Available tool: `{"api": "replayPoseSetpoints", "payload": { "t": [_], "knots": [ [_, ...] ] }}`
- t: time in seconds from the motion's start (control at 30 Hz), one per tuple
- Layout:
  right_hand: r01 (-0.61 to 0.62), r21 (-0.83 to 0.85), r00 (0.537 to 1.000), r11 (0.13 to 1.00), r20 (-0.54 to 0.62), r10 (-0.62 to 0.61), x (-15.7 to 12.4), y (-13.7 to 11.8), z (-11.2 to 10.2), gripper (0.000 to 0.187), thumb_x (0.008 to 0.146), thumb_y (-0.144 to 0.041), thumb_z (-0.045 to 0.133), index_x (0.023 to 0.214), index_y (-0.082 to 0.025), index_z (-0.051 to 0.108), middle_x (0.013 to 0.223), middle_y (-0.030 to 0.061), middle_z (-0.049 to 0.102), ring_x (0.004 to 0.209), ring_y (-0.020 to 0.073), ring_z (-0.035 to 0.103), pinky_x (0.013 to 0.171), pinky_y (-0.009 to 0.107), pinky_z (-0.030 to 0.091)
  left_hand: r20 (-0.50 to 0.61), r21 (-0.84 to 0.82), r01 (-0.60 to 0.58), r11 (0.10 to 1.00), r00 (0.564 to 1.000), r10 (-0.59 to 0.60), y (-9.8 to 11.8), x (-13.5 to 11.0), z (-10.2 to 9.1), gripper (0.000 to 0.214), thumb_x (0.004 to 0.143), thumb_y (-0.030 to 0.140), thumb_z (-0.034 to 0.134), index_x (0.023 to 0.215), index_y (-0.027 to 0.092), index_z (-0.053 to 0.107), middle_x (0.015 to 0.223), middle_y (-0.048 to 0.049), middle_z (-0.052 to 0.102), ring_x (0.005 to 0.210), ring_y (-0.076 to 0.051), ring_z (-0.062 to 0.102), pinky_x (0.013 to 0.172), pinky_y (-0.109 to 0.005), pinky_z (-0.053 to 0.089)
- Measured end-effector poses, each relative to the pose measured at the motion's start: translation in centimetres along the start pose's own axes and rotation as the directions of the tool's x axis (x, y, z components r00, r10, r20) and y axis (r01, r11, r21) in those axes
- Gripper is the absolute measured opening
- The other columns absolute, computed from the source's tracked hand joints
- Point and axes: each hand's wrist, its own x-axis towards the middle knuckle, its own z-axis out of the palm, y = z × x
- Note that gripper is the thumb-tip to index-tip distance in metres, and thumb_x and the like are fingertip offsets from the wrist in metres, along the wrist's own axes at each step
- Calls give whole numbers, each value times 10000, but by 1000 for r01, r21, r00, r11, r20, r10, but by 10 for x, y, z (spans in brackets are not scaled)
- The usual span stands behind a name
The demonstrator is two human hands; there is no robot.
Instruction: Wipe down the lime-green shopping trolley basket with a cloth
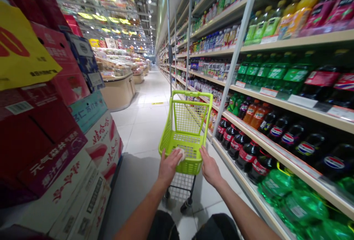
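Observation:
A small lime-green shopping cart (186, 136) stands on the tiled aisle floor right in front of me, its basket bare. My left hand (168, 165) rests on the near left rim of the basket, fingers curled over a small white thing that I cannot make out. My right hand (209, 167) grips the near right corner of the basket, fingers wrapped round the rim. Both forearms reach forward from the bottom of the view.
Long shelves (279, 111) of bottled soft drinks run along the right, close to the cart. Stacked red and white cartons (66, 147) with a yellow sign crowd the left. A tan display counter (118, 91) stands farther down the tiled aisle (143, 122).

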Motion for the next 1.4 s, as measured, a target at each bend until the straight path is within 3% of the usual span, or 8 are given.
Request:
{"api": "replayPoseSetpoints", "payload": {
  "t": [0.13,0.3,0.37,0.6,0.83,1.07,1.3,1.4],
  "knots": [
    [15,55,997,998,-71,-11,-1,5,13,734,630,20,341,1342,-144,275,1423,109,227,1272,212,286,1000,417,318,-38,39,185,982,982,-184,-26,-6,-20,346,826,81,364,1035,272,563,1155,-40,590,1060,-177,546,1043,-557,112],
    [62,16,992,998,-112,-60,-2,9,25,720,667,-11,322,1365,-152,213,1423,102,227,1287,200,253,992,406,332,43,-16,10,1000,999,-9,39,3,13,228,851,215,425,987,324,571,1131,38,609,1080,-122,524,1068,-463,178],
    [88,-32,990,996,-109,-91,-2,13,24,699,682,-24,315,1363,-144,216,1421,112,229,1280,204,271,977,404,348,77,-57,-53,997,995,57,44,6,19,220,869,261,394,996,318,563,1145,37,600,1106,-127,503,1070,-473,175],
    [87,-182,987,979,-118,-110,1,23,28,669,705,-71,342,1360,-138,225,1395,140,282,1262,256,301,913,449,396,43,34,229,973,972,-230,-15,-3,-26,302,881,174,312,1002,250,579,1153,-30,595,1064,-183,543,1053,-509,215],
    [81,-205,989,975,-104,-104,2,19,26,657,727,-84,329,1369,-158,208,1387,131,301,1263,256,298,910,472,385,103,-89,-9,996,995,18,45,2,16,238,868,279,399,1052,306,547,1164,13,589,1096,-118,510,1075,-437,190],
    [19,-152,997,988,-72,-30,0,14,11,641,691,-18,303,1318,-148,327,1395,108,293,1278,235,266,954,496,332,6,23,261,965,965,-261,-30,-10,-30,307,839,112,386,1032,267,568,1163,-39,586,1057,-161,546,1045,-534,176],
    [-26,-94,1000,995,13,27,2,6,0,650,665,4,305,1310,-74,328,1412,142,241,1288,243,238,973,502,304,51,-134,33,990,998,-26,47,4,18,269,847,177,423,1042,306,559,1172,9,581,1094,-134,518,1065,-448,192],
    [-30,-93,999,995,25,32,0,10,-5,681,646,21,296,1312,-119,338,1414,109,249,1289,239,236,980,524,280,62,-91,-10,996,998,16,36,3,13,290,838,151,435,1050,311,551,1174,21,579,1091,-122,520,1066,-435,196]
  ]
}}
